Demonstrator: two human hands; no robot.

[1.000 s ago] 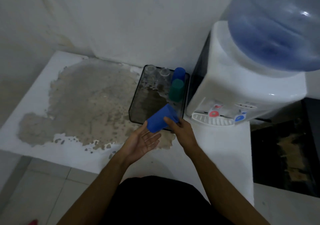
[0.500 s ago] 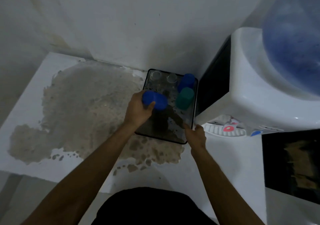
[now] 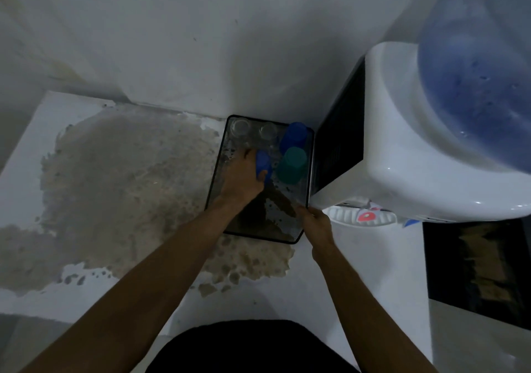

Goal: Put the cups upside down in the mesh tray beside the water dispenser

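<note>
L hand (image 3: 240, 178) wrapped on blue cup (image 3: 263, 166), inside mesh tray (image 3: 216, 183).
I see cup mid-tray, just left of green cup (image 3: 291, 165); another blue cup (image 3: 294, 137) behind. R hand (image 3: 316, 224) at tray's near-right rim, finger state unclear.

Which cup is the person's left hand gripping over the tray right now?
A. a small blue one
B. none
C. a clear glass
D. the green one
A: the left hand is wrapped around a blue cup inside the mesh tray, while the green cup and the clear glasses stand untouched.
</note>
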